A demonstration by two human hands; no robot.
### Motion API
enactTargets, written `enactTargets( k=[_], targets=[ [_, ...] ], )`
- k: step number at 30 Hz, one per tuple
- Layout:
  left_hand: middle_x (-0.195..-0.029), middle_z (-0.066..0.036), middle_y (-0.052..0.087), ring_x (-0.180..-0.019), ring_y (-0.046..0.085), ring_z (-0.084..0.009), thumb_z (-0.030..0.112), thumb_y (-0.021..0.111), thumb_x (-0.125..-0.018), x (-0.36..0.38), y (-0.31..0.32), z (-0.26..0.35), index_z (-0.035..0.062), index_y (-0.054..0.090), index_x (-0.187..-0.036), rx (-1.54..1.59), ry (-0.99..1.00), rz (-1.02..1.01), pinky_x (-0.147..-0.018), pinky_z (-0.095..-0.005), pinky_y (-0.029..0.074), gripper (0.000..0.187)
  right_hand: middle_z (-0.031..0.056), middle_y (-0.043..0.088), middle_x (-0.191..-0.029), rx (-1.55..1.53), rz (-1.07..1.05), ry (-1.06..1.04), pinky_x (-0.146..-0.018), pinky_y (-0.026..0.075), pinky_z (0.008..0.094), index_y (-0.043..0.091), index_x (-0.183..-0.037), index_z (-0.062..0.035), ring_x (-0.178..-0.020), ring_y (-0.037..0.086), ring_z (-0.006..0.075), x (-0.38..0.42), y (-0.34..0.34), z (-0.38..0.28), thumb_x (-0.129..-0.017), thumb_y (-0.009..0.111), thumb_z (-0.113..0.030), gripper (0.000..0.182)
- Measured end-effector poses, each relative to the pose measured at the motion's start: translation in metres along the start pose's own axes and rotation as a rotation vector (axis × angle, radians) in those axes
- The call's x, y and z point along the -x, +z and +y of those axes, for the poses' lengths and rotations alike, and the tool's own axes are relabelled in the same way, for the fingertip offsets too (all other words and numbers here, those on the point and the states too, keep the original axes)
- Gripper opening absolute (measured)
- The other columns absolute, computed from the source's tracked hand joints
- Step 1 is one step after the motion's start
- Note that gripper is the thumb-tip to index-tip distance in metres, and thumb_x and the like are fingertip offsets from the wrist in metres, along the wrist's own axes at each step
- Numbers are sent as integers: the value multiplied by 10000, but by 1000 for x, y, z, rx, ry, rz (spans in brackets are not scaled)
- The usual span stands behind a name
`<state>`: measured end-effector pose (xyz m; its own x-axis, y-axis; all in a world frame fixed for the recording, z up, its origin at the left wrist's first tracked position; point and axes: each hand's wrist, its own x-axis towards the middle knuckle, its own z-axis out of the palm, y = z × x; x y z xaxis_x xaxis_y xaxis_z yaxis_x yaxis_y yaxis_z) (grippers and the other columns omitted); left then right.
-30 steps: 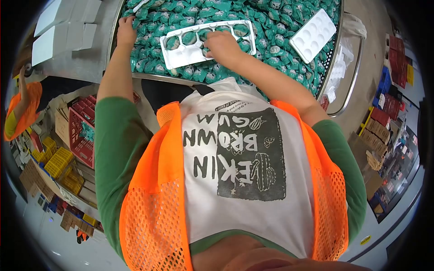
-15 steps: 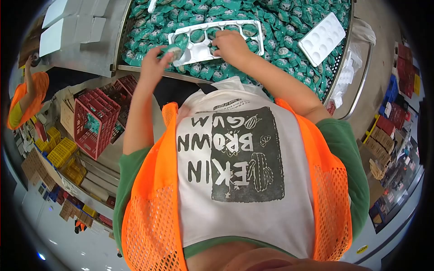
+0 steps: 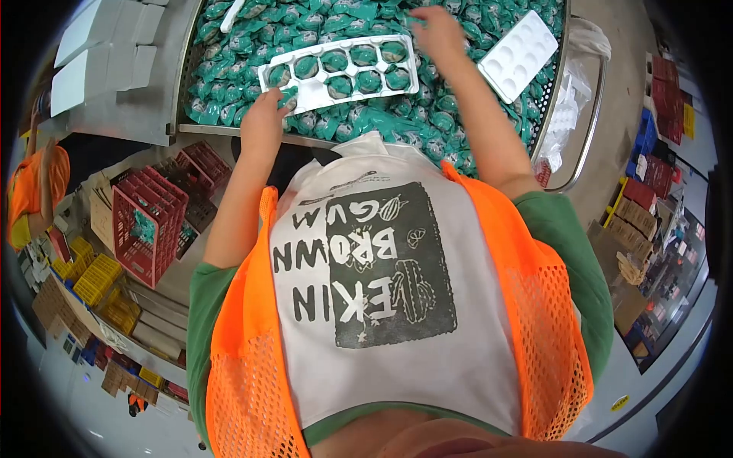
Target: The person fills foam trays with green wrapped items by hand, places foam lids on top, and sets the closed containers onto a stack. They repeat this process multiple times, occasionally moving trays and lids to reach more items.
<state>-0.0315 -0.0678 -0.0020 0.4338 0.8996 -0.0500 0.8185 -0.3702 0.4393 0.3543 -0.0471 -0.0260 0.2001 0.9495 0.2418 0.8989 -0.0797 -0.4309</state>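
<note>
Left grip [image 3: 262, 126] pinches green packet [image 3: 289, 98] at left end of white tray [image 3: 310, 98], long axis crosswise (right grip [image 3: 443, 35], blurred, I cannot tell).

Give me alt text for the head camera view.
A left hand is at the near-left corner of a white tray mostly filled with green-wrapped items; the right hand is over the surrounding pile. Another white tray lies at right.

Single head-worn fisheye view, steeply down and forward, close above the white shirt [image 3: 374, 282]
</note>
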Motion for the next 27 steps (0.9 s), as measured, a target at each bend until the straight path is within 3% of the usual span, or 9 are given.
enactTargets(
  k=[2,8,13,16,20,22,24,25,27],
  targets=[
    [-954,-129,640,-847,643,-366,150,728,-803,-3,-1,8,63,606,-1007,-77,5,26,-702,-450,502,253,134,672,-1046,477,-110,17,-817,502,496,684,-1063,-105,-989,653,299,-10,3,64,-809,712,-241,290],
    [-958,-98,646,-818,653,-332,186,732,-796,-5,0,8,87,647,-985,-157,-13,26,-674,-424,505,230,121,695,-1033,395,-108,-117,-811,490,483,588,-1182,-100,-968,651,335,-19,-4,100,-800,753,-295,460],
    [-1002,-98,659,-861,659,-329,216,730,-803,-8,1,9,90,665,-1013,-142,-82,-12,-700,-417,510,254,35,682,-1035,-1012,-323,222,-764,516,270,554,-1303,-81,-904,640,122,-16,-44,26,-885,729,-278,493],
    [-1036,-98,666,-894,662,-329,228,730,-804,-10,-6,14,87,669,-1029,-113,-122,-56,-717,-414,513,272,33,676,-1044,-1316,-468,264,-740,505,249,574,-1301,-83,-876,632,126,-2,-62,-34,-883,728,-245,474],
    [-1063,-96,673,-918,664,-327,227,741,-794,-14,-10,14,83,671,-1034,-125,-143,-91,-730,-419,514,289,19,684,-1007,-1110,-780,244,-723,503,257,673,-1195,-72,-865,622,105,12,-39,-86,-849,735,-246,392],
    [-1068,-94,675,-923,664,-327,225,749,-786,-14,-13,16,83,674,-1032,-134,-140,-86,-736,-421,514,294,51,698,-926,-835,-814,46,-699,502,267,706,-1140,-83,-819,637,121,21,-14,-115,-808,754,-263,381],
    [-1071,-94,677,-925,664,-328,224,755,-780,-12,-16,19,84,679,-1031,-141,-136,-71,-743,-421,513,297,101,677,-925,-565,-622,-190,-686,512,298,719,-1096,-84,-813,654,185,39,17,-138,-773,758,-256,368],
    [-1072,-93,677,-927,664,-328,224,756,-780,-12,-15,20,85,680,-1031,-131,-149,-72,-746,-420,513,297,189,645,-956,-413,-509,-228,-725,539,405,711,-1015,-54,-811,658,354,45,23,-151,-735,747,-257,348],
    [-1074,-92,678,-931,663,-328,223,758,-779,-10,-14,19,87,682,-1031,-111,-181,-72,-751,-417,512,296,190,618,-963,-328,-457,-302,-721,543,431,681,-968,-24,-814,660,368,49,32,-165,-736,735,-201,297]
  ],
)
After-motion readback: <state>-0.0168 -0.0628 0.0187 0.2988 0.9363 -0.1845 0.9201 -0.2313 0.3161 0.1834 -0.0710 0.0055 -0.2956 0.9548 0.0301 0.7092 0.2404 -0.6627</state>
